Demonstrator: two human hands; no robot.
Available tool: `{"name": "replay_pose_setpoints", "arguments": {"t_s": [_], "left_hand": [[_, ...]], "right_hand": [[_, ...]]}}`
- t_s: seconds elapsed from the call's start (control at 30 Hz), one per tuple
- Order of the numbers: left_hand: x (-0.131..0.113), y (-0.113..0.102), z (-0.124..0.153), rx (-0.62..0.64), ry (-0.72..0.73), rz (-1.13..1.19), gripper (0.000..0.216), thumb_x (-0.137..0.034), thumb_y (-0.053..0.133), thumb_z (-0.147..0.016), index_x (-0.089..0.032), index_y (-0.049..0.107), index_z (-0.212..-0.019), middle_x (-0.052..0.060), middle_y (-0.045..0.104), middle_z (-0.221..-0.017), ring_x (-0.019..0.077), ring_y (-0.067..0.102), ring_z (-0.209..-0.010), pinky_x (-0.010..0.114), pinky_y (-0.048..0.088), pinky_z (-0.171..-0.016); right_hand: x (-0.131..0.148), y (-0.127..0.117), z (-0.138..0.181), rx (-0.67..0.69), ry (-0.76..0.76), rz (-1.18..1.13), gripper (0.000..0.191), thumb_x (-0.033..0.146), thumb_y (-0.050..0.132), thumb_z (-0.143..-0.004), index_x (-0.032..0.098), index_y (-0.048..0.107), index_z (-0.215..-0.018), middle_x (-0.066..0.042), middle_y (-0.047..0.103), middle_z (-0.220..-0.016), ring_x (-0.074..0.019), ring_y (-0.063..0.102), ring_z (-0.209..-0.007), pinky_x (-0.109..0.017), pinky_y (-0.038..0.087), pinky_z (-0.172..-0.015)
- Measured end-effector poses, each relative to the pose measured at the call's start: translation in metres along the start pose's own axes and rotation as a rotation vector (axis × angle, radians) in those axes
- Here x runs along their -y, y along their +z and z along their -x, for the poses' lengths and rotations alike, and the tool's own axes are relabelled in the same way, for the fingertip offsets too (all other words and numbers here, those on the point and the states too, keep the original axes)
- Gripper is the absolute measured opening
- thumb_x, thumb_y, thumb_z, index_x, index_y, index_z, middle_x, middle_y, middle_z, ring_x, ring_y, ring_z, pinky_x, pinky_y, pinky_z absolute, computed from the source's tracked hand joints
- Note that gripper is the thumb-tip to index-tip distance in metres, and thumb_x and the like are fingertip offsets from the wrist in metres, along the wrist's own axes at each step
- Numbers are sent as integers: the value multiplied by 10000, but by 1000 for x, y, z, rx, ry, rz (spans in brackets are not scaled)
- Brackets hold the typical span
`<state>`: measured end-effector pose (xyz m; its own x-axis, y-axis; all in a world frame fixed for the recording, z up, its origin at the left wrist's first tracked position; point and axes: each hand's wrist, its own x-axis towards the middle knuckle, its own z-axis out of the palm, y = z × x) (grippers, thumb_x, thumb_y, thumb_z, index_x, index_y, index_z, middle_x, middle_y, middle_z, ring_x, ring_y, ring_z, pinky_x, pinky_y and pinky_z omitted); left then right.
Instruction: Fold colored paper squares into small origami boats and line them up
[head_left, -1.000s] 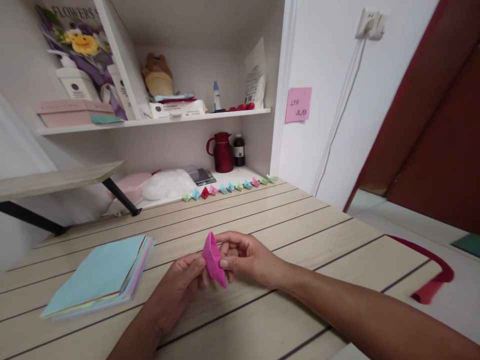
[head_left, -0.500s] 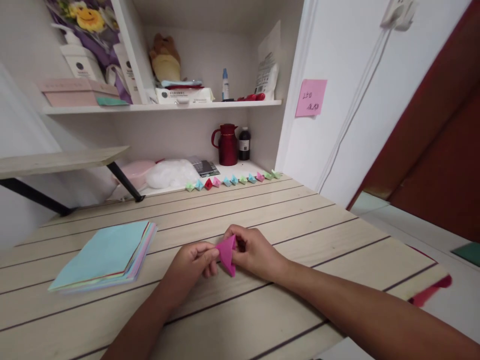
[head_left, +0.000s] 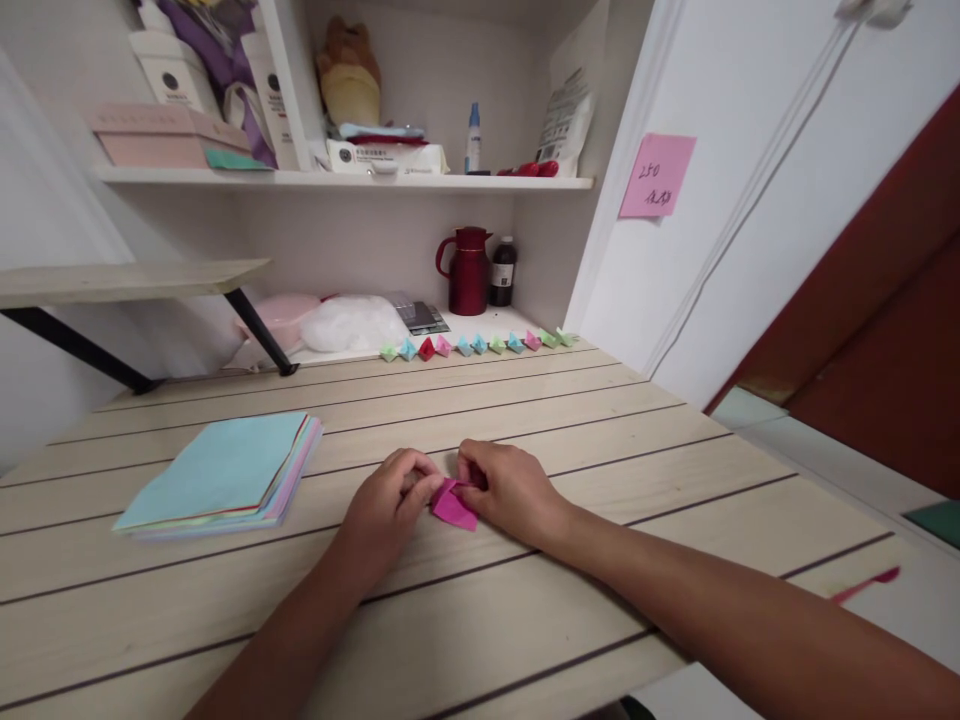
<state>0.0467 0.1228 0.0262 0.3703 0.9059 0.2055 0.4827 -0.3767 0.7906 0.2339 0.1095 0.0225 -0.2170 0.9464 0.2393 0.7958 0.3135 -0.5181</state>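
Observation:
A small folded piece of magenta origami paper (head_left: 454, 507) is held between my two hands, just above or on the wooden table (head_left: 525, 620); I cannot tell if it touches. My left hand (head_left: 394, 500) pinches its upper left side between thumb and fingers. On the opposite side, my right hand (head_left: 510, 490) grips the right edge, thumb to the front and fingers curled behind. Part of the paper is hidden by the fingertips. To the left lies a stack of coloured paper sheets (head_left: 217, 470), light blue on top.
Along the table's back edge runs a row of several small folded paper pieces (head_left: 480, 344). Behind them stand a red jug (head_left: 469, 272) and a dark bottle (head_left: 502, 272). A small raised shelf (head_left: 135, 280) with black legs is at the back left.
The magenta paper has turned from an upright, pointed triangle to a lower, flatter shape. Both hands have shifted their grip around it. The view has tilted downward slightly.

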Motion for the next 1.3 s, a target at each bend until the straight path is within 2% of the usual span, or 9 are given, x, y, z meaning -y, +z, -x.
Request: {"name": "replay_pose_setpoints", "arguments": {"t_s": [0.07, 0.17, 0.3, 0.43, 0.67, 0.83, 0.97, 1.07, 1.3], "left_hand": [[1, 0, 2, 11, 36, -17, 203, -393, 625, -780, -220, 576, -873, -46, 553, -686, 148, 522, -633, 260, 372, -607], [7, 4, 3, 8, 79, -98, 307, -309, 716, -702, -218, 557, -947, -40, 588, -768, 146, 551, -658, 275, 409, -652], [12, 7, 3, -20, 180, -261, 224, -214, 605, -807, -221, 569, -1028, 0, 616, -908, 142, 564, -702, 298, 443, -704], [11, 7, 3, 60, 365, -468, 148, -205, 510, -891, -223, 639, -961, 36, 644, -940, 190, 588, -847, 327, 453, -751], [13, 8, 5, 55, 562, -664, 191, -157, 487, -894, -207, 667, -929, 42, 646, -853, 181, 571, -736, 313, 451, -648], [21, 6, 6, 19, 698, -713, 224, -129, 475, -906, -192, 659, -1017, 61, 671, -911, 173, 576, -725, 306, 464, -621], [28, 4, 7, 52, 736, -744, 255, -139, 458, -923, -214, 644, -1081, 59, 679, -964, 178, 588, -769, 324, 489, -664], [29, 2, 7, 67, 755, -752, 274, -143, 437, -930, -212, 635, -1105, 63, 682, -986, 188, 595, -792, 335, 494, -676], [30, -2, 9, 118, 745, -752, 302, -132, 447, -916, -242, 617, -1141, 60, 694, -1055, 186, 596, -779, 322, 474, -660]], "right_hand": [[-1, 0, 0, 11, -1, -6, 108, 165, 640, -741, 212, 546, -768, 44, 607, -712, -114, 488, -640, -228, 230, -567], [-1, 0, -1, 18, 11, 7, 102, 171, 635, -748, 213, 546, -776, 37, 611, -718, -120, 490, -647, -235, 228, -573], [-2, 0, -1, 24, 13, 21, 94, 174, 623, -748, 216, 548, -784, 40, 604, -715, -121, 484, -650, -235, 233, -573], [-5, -2, 1, 40, -16, -25, 136, 127, 622, -720, 215, 570, -810, 39, 604, -737, -122, 498, -674, -227, 268, -587], [-18, -12, 10, 52, -161, -178, 303, 71, 650, -720, 219, 628, -983, 0, 567, -886, -125, 533, -739, -225, 399, -670], [-24, -16, 10, 96, -144, -240, 242, 72, 674, -739, 220, 676, -931, -1, 561, -865, -124, 553, -736, -226, 428, -662], [-23, -23, 10, 184, -192, -285, 248, 66, 655, -783, 241, 712, -950, -14, 586, -938, -130, 599, -837, -228, 455, -740], [-23, -28, 11, 231, -241, -218, 232, 92, 637, -820, 269, 732, -936, -11, 592, -981, -124, 602, -862, -227, 454, -773], [-23, -32, 13, 220, -336, -27, 220, 125, 598, -862, 278, 744, -922, -16, 625, -995, -126, 606, -835, -234, 445, -726]]}}
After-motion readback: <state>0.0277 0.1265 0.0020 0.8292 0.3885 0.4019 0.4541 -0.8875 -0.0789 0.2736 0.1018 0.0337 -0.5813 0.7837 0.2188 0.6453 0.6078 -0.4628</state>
